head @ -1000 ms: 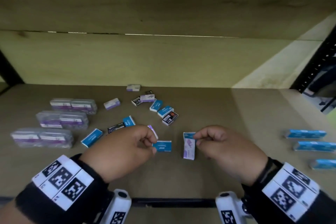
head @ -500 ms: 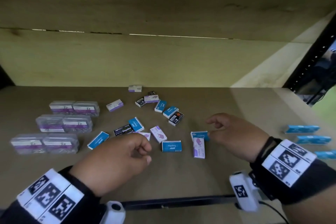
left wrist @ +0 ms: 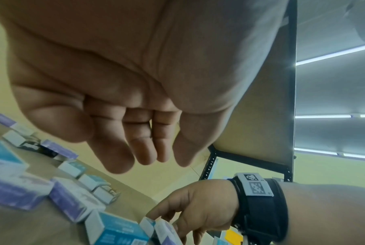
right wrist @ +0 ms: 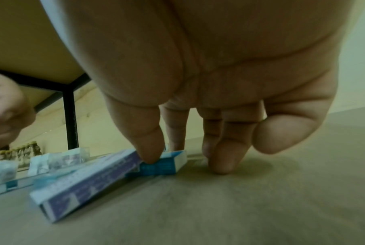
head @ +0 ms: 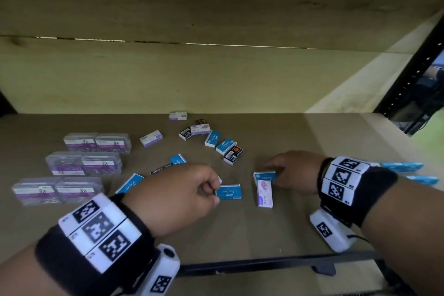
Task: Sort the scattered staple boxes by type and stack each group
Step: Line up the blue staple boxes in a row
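Note:
Small staple boxes lie scattered on the shelf (head: 288, 230): blue ones, white-and-purple ones and black ones. My right hand (head: 274, 173) pinches a blue staple box (head: 264, 176) between thumb and forefinger (right wrist: 150, 154); its other fingers touch the shelf. A purple box (head: 265, 193) leans against that blue box (right wrist: 162, 165). My left hand (head: 215, 193) hovers with loosely curled fingers (left wrist: 118, 157) just left of another blue box (head: 228, 192) and holds nothing. Farther back lie a purple box (head: 151, 138), two blue boxes (head: 212, 138) and a black box (head: 233, 155).
Several clear plastic cases (head: 84, 163) with purple labels stand in rows at the left. Long blue boxes (head: 403, 166) lie at the far right behind my right wrist. A wooden back wall closes the shelf, and a black rail (head: 264, 264) runs along its front edge.
My right hand let go of the purple box, then came down onto the blue box beside it. My left hand let go of its box and now hovers near the blue one.

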